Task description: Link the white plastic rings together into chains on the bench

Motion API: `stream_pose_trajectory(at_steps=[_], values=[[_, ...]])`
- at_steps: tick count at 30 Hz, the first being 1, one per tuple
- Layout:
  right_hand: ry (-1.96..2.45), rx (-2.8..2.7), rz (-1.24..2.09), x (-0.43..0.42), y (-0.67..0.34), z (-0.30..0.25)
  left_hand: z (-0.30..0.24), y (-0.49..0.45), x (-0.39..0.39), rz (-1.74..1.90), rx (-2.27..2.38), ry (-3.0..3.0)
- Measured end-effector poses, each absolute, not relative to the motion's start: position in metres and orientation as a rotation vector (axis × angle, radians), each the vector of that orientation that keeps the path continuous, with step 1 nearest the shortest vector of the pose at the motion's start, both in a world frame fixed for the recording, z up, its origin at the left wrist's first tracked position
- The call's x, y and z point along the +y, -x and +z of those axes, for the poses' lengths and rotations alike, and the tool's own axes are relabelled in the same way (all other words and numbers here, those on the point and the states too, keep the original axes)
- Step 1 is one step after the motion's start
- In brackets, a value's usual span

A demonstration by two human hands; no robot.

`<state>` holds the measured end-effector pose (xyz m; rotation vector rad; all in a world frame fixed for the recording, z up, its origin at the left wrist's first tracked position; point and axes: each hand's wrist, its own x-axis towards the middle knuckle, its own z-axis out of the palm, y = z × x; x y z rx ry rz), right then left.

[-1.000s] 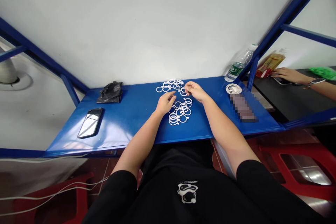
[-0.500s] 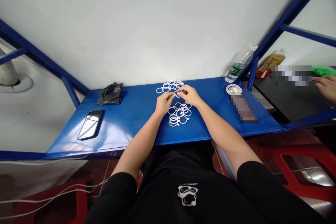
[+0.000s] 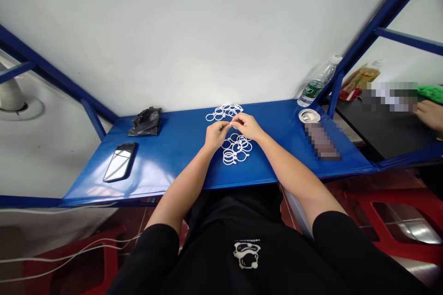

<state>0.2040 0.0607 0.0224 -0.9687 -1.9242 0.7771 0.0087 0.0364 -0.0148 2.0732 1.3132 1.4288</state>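
At left on the blue bench [image 3: 173,147], phone [image 3: 120,162] and black bag [image 3: 145,121], both well apart from the work. Then, with the left hand [image 3: 216,134], gripping by closed fingers a small white piece [image 3: 230,123], probably part of a ring; located between the far white rings [image 3: 230,111] and the near white rings [image 3: 238,146]. At right, with the right hand [image 3: 248,126], pinching the same piece. Seems to be working on one ring at its joint; cannot tell if fastened. Next, probably calls for steady, aligned pinching.

My blue bench [image 3: 187,156] bears white rings [image 3: 238,145], a phone [image 3: 119,163] near its left edge, a bottle [image 3: 313,88] at its far-right corner.
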Motion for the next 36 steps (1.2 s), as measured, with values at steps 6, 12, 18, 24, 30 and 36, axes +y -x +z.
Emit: stream_pose_trajectory(at_steps=[6,12,18,24,30,36], values=[[1.054,-1.936,0.635,0.070,-0.216,0.022,-0.007,-0.014,0.033,1.555,1.287,-2.123],[1.414,-2.025,0.409,0.091,-0.241,0.003,-0.008,-0.008,0.035,1.591,1.300,-2.013],[1.450,-2.171,0.438,0.097,-0.246,-0.002,-0.007,-0.008,0.030,1.443,1.337,-1.993],[1.506,-2.220,0.424,0.094,-0.243,0.000,-0.010,-0.011,0.031,1.127,1.269,-2.219],[1.415,-2.125,0.431,0.096,-0.243,-0.003,-0.012,-0.012,0.031,1.003,1.160,-2.328],[1.156,-1.918,0.718,0.092,-0.234,0.003,-0.015,-0.010,0.035,1.165,1.365,-2.219]])
